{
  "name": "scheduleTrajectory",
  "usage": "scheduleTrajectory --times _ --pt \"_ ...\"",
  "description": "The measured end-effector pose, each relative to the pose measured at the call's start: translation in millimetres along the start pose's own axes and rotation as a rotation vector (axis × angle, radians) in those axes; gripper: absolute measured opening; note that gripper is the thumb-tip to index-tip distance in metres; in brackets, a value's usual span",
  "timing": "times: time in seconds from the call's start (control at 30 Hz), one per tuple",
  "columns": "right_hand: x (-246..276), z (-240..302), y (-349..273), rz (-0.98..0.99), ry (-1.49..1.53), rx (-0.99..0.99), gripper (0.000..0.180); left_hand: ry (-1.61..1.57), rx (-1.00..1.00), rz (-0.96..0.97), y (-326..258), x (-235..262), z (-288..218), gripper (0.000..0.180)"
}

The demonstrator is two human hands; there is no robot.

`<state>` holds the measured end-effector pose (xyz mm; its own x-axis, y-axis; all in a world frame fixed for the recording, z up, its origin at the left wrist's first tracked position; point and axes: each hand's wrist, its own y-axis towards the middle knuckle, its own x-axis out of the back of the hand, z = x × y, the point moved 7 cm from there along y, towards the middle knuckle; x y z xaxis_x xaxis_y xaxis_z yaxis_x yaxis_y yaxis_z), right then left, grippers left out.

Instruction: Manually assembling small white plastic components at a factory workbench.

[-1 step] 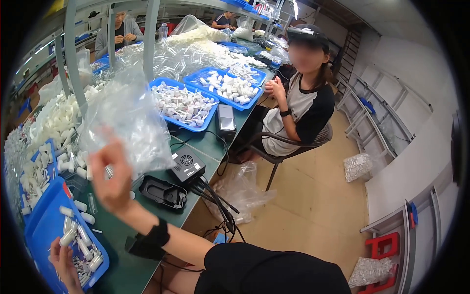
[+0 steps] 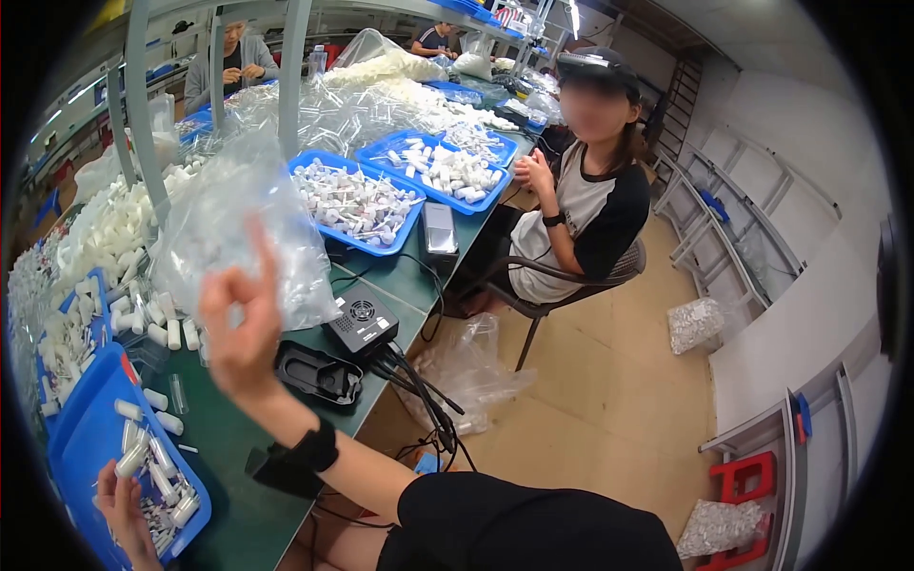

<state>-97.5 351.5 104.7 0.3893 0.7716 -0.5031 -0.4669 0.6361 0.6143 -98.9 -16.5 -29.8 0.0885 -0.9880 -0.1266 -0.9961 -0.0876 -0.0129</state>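
Note:
At the lower left, my left hand (image 2: 124, 514) is closed with its fingertips on a white-capped clear tube (image 2: 133, 459), held over a blue tray (image 2: 81, 433). Below that tube, several capped tubes (image 2: 164, 466) and small loose pieces lie in the tray. My right hand (image 2: 240, 333) is raised above the table in front of a clear plastic bag (image 2: 238, 228). Motion blurs it. Its index finger points upward, the other fingers are bent, and I see nothing held in it.
A black box with a fan (image 2: 364, 322) and an open black case (image 2: 319, 373) sit near the table edge, with cables (image 2: 428, 409) hanging down. Blue trays of white parts (image 2: 357, 205) stand farther back. A seated person (image 2: 590, 181) works at the right. Grey posts (image 2: 293, 76) rise from the table.
My right hand has shifted slightly right and down, and its index finger now stretches upward. The left hand and its tube stay in place.

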Motion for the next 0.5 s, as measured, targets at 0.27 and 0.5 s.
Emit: scheduleTrajectory --times 0.27,0.5 --pt "22 -28 3 -0.025 -0.116 -0.163 0.041 -0.007 0.002 0.079 1 2 7 0.033" --pt "-124 -52 -138 0.976 -0.330 0.070 0.022 -0.056 -0.102 0.139 2 -9 -8 0.031"
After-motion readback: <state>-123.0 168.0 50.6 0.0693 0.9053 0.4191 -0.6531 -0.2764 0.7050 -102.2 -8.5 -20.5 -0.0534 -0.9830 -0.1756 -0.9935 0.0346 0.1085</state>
